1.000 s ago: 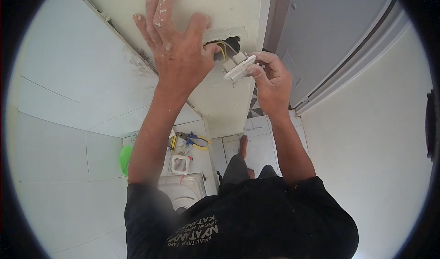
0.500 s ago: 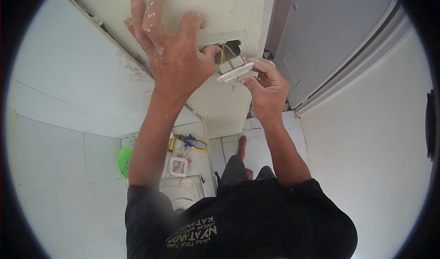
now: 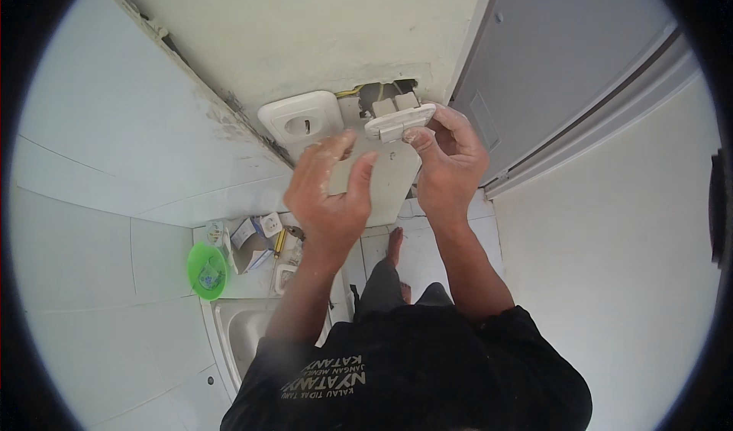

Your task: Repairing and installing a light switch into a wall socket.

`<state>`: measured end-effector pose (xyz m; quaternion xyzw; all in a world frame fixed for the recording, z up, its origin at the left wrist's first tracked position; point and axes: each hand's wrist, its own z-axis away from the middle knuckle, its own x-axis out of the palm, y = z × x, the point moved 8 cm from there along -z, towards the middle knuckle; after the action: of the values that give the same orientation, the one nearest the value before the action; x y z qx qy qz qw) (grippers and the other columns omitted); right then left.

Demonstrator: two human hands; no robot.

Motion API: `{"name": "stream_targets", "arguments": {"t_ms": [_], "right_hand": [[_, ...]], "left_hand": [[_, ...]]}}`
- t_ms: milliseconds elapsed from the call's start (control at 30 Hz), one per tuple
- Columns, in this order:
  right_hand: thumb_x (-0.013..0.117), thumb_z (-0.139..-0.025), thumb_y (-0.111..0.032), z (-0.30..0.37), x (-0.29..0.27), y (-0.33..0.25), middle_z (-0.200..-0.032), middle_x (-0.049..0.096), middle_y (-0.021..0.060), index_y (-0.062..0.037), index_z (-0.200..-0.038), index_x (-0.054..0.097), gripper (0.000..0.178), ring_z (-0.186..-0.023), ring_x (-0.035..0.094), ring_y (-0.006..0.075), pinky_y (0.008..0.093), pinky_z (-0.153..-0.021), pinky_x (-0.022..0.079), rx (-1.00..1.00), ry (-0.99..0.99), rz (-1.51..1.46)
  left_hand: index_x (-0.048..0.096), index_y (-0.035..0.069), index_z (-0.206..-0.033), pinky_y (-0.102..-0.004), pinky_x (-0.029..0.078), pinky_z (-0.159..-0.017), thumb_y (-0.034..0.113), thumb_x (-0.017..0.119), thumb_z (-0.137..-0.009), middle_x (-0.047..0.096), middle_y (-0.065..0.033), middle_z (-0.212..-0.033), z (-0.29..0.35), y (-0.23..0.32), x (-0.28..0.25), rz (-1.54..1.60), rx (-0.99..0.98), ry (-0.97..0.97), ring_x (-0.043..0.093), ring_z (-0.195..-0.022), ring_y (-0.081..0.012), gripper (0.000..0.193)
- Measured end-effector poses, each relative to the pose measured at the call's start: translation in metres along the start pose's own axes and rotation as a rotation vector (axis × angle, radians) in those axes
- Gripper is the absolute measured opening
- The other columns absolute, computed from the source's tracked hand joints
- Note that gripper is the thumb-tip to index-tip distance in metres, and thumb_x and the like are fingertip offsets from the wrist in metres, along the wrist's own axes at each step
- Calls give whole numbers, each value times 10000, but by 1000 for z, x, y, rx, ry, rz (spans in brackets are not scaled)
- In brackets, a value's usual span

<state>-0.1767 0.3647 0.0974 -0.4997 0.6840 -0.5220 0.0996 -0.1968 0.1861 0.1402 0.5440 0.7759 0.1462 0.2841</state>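
Note:
My right hand [image 3: 452,164] pinches a white light switch [image 3: 402,120] by its right end, thumb on the front and fingers behind. Two pale blocks on the switch's back face the wall hole [image 3: 374,93]. Yellow and grey wires [image 3: 350,92] show at this hole; where they join the switch is hidden. Below a white wall socket [image 3: 296,121], my left hand [image 3: 330,206] hangs in the air with thumb and fingers apart, holding nothing. Pale dust or plaster marks both hands.
On the tiled counter at lower left lie a green bowl [image 3: 207,272], an opened box [image 3: 252,251], a small white socket [image 3: 270,224] and a yellow-handled tool [image 3: 280,242]. A sink [image 3: 243,332] sits nearer me. A grey door [image 3: 550,57] stands at right.
My left hand has come away from the wall hole, moving down and towards me, uncovering the wall socket. My right hand still holds the switch, now slightly turned. The view has shifted a little.

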Motion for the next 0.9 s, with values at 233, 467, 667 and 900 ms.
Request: {"name": "stream_targets", "arguments": {"t_ms": [233, 467, 667, 900], "right_hand": [[724, -842, 17, 3, 4, -3, -1131, 631, 138, 71, -1151, 628, 328, -998, 622, 179, 296, -842, 552, -33, 1, 60], [753, -811, 24, 0, 3, -2, -1195, 587, 145, 40, -1156, 645, 362, -1004, 615, 177, 283, -838, 568, -66, 0, 95], [780, -796, -38, -4, 1, -9, -1130, 619, 126, 56, -1110, 669, 346, -995, 592, 183, 301, -861, 481, -16, -32, 293], [836, -715, -43, -14, 1, -20, -1036, 653, 119, 44, -1085, 691, 407, -959, 576, 186, 291, -798, 464, -193, -128, 567]], "left_hand": [[699, -33, -1018, -351, 542, -766, 24, 746, -792, 701, -179, -949, -3, -11, 15, 149, -139, 35, 692, -859, -303, 239], [710, -31, -1010, -369, 543, -801, -27, 687, -821, 717, -188, -949, -7, -12, 19, 116, -212, 53, 703, -877, -321, 191], [705, -42, -1014, -305, 546, -782, -28, 688, -852, 722, -191, -975, -2, -17, 21, 106, -214, 117, 702, -884, -222, 163], [653, -65, -1051, -327, 563, -815, -58, 684, -847, 711, -225, -983, -1, -20, 23, 213, -169, 92, 699, -961, -260, 206]]}}
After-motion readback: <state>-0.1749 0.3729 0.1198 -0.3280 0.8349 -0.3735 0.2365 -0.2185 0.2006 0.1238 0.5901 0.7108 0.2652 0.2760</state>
